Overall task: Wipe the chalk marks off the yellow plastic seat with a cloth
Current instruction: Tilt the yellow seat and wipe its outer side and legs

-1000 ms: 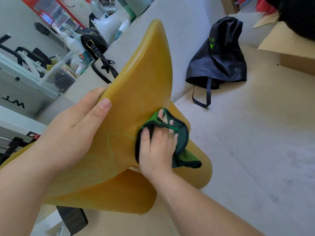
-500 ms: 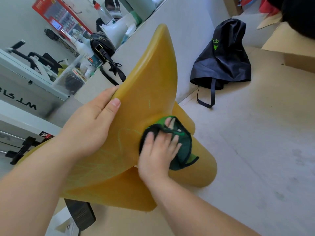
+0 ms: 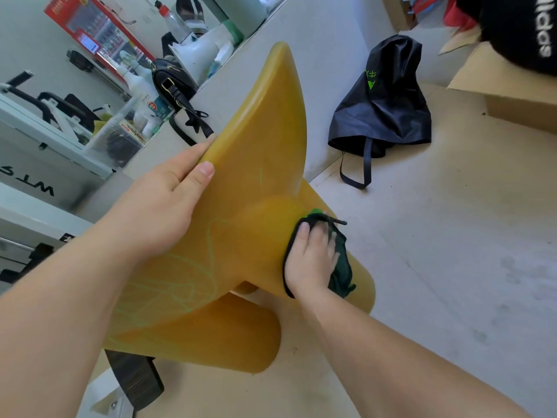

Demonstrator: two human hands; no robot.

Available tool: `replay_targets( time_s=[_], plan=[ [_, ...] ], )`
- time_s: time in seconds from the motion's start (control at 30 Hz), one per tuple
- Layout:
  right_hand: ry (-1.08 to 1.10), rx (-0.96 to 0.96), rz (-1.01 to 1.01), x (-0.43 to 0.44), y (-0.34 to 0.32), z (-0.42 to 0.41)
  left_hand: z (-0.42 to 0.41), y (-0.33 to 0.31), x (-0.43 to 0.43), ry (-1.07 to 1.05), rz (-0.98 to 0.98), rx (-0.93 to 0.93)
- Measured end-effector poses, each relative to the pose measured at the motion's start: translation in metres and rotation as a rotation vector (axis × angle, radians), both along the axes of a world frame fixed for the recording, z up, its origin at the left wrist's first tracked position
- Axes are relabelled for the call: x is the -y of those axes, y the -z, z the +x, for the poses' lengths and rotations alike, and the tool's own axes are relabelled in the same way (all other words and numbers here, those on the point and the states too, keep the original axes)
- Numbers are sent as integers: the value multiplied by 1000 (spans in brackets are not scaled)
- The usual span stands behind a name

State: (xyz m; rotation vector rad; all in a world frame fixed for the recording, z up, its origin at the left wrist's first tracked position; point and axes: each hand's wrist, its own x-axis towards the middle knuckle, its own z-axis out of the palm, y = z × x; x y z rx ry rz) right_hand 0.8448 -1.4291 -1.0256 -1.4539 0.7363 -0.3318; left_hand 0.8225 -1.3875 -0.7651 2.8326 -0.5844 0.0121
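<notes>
From the head camera, the yellow plastic seat (image 3: 259, 164) fills the middle of the view, tilted up over a pale, dusty floor (image 3: 452, 267). It is a smooth, glossy moulded shell that tapers to a rounded tip at the top. Faint green chalk marks (image 3: 180, 282) loop across its lower left surface.

The left hand (image 3: 156, 206) grips the seat's left edge, with the thumb laid on the front face and the fingers curled behind the rim. The right hand (image 3: 310, 257) lies flat with its fingers straight, pressing a soft, dark green cloth (image 3: 340, 267) against the seat's lower right curve. The cloth bunches around the palm.

A crumpled, shiny black bag (image 3: 382, 110) slumps against the wall, near a cardboard box (image 3: 512, 95).
</notes>
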Motion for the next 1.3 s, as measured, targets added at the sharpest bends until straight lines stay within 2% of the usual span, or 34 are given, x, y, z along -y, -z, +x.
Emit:
replay_targets(
  time_s=[0.13, 0.27, 0.33, 0.4, 0.43, 0.5, 0.6, 0.67, 0.73, 0.83, 0.9, 1.0, 1.07, 1.2, 1.3],
  plan=[
    [33, 273, -240, -43, -66, -19, 2, 1, 8, 13, -34, 9],
    [148, 394, -211, -3, -85, 8, 9, 2, 24, 54, -49, 42],
    [105, 427, -22, 50, -88, 37, 16, 1, 36, 71, -16, 47],
    [-54, 415, 235, 97, -90, 58, 22, 1, 47, 83, 10, 45],
    [-93, 414, 277, 108, -91, 62, 24, 2, 51, 92, 3, 43],
    [-45, 447, 182, 99, -96, 58, 27, 2, 54, 102, -37, 34],
    [122, 452, -95, 45, -102, 36, 29, 4, 51, 114, -87, 31],
    [179, 355, -193, 9, -104, 16, 31, 5, 48, 125, -67, 55],
    [146, 278, -250, -18, -96, 1, 32, 6, 46, 121, -38, 79],
    [98, 222, -298, -14, -73, 2, 29, 7, 43, 135, -48, 51],
    [109, 183, -254, 15, -68, 14, 25, 5, 40, 141, -72, 13],
    [-68, 127, 44, 72, -82, 39, 17, 2, 38, 163, -83, -8],
    [-72, 206, 141, 86, -103, 46, 15, 1, 38, 128, -108, 1],
    [37, 420, -125, 28, -137, 9, 17, 0, 29, 107, -161, 138],
    [11, 397, -274, -18, -110, -18, 19, -4, 2, 98, -80, 212]
  ],
)
